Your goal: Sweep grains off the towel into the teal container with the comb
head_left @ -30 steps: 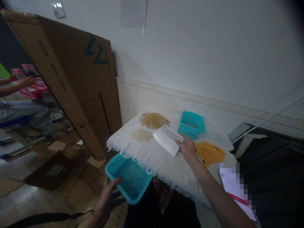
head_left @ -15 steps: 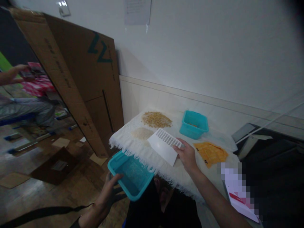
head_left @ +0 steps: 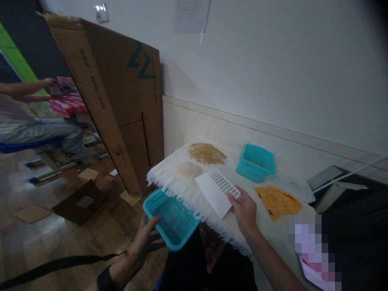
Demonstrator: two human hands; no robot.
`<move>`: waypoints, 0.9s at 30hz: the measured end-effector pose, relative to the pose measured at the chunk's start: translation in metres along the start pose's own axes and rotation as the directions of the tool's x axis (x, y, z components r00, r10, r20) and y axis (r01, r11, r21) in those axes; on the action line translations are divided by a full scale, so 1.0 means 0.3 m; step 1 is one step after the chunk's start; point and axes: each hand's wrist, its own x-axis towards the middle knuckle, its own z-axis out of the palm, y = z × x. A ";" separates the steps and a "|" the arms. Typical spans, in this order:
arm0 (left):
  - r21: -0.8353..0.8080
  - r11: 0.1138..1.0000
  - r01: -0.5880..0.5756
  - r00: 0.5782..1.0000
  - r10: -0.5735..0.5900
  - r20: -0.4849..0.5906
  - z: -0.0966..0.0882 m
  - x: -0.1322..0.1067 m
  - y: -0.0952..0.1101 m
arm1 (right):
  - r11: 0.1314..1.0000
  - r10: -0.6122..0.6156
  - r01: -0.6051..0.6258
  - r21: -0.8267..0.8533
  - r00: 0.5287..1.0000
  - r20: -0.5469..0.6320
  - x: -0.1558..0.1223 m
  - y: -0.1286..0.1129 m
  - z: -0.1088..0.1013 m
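Observation:
My left hand [head_left: 145, 238] grips the near rim of a teal plastic bin [head_left: 171, 218], holding it just below the fringed front edge of the white cloth [head_left: 182, 188] on the table. My right hand [head_left: 245, 208] is closed on a white slotted scraper card [head_left: 216, 192] that rests on the cloth near that edge. Two grain piles lie further back on the cloth: a pale one [head_left: 188, 169] right beside the card and a tan one [head_left: 207, 153] behind it.
A second teal bin [head_left: 256, 162] and an orange cloth [head_left: 277, 202] lie to the right. A large cardboard sheet [head_left: 121, 97] leans on the wall at left. Another person [head_left: 27, 117] sits at far left; boxes lie on the wooden floor.
The scraper card has slid nearer the cloth's front edge, away from the pale pile. The view has shifted, so the table sits further right. The left hand keeps the bin under the edge.

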 end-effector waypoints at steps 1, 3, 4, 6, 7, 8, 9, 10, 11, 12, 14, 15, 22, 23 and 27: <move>0.000 1.000 0.000 1.000 0.000 -0.004 -0.001 0.002 -0.002 | 1.000 0.001 -0.001 -0.006 1.000 0.009 -0.014 -0.001 0.015; -0.003 1.000 0.006 1.000 -0.006 -0.002 -0.005 0.005 -0.004 | 1.000 0.010 -0.010 -0.013 1.000 0.026 -0.036 -0.004 0.039; -0.003 1.000 0.011 1.000 -0.011 -0.001 -0.007 0.007 -0.005 | 1.000 0.018 -0.017 -0.012 0.999 0.038 -0.044 -0.007 0.047; 0.000 1.000 0.011 1.000 -0.011 0.006 -0.013 0.007 -0.006 | 0.999 0.033 -0.033 -0.005 0.997 0.072 -0.054 -0.019 0.057; 0.004 1.000 0.006 1.000 -0.006 0.007 -0.016 0.006 -0.006 | 0.999 0.039 -0.040 0.001 0.995 0.087 -0.054 -0.028 0.057; 0.005 1.000 0.001 1.000 -0.001 0.009 -0.018 0.005 -0.005 | 0.999 0.045 -0.046 0.008 0.995 0.094 -0.052 -0.039 0.055; 0.004 1.000 -0.006 1.000 0.006 0.015 -0.020 0.004 -0.005 | 0.998 0.050 -0.052 0.018 0.995 0.091 -0.047 -0.050 0.051; 0.001 1.000 -0.013 1.000 0.013 0.021 -0.021 0.003 -0.005 | 0.998 0.053 -0.056 0.028 0.995 0.080 -0.040 -0.060 0.045; -0.003 1.000 -0.018 1.000 0.018 0.021 -0.021 0.002 -0.005 | 0.998 0.052 -0.054 0.034 0.997 0.061 -0.032 -0.068 0.039; -0.005 1.000 -0.023 1.000 0.023 0.017 -0.020 0.002 -0.006 | 0.998 0.047 -0.049 0.034 0.998 0.042 -0.024 -0.074 0.033; -0.006 1.000 -0.028 1.000 0.028 -0.001 -0.018 0.005 -0.007 | 0.999 0.031 -0.031 0.008 0.999 0.018 -0.013 -0.075 0.026; -0.006 1.000 -0.024 1.000 0.024 -0.018 -0.017 0.007 -0.008 | 1.000 0.023 -0.023 -0.011 1.000 0.016 -0.011 -0.071 0.027; 0.000 0.999 -0.034 0.999 0.034 -0.013 -0.016 0.005 -0.003 | 1.000 0.017 -0.016 -0.012 0.997 0.074 -0.065 -0.040 0.076; 0.001 0.999 -0.034 0.999 0.034 -0.011 -0.016 0.002 -0.001 | 1.000 0.020 -0.019 -0.007 0.996 0.086 -0.070 -0.041 0.078; -0.006 0.999 -0.032 0.999 0.031 -0.018 -0.020 0.001 0.002 | 1.000 0.009 -0.007 -0.023 0.997 0.071 -0.064 -0.050 0.052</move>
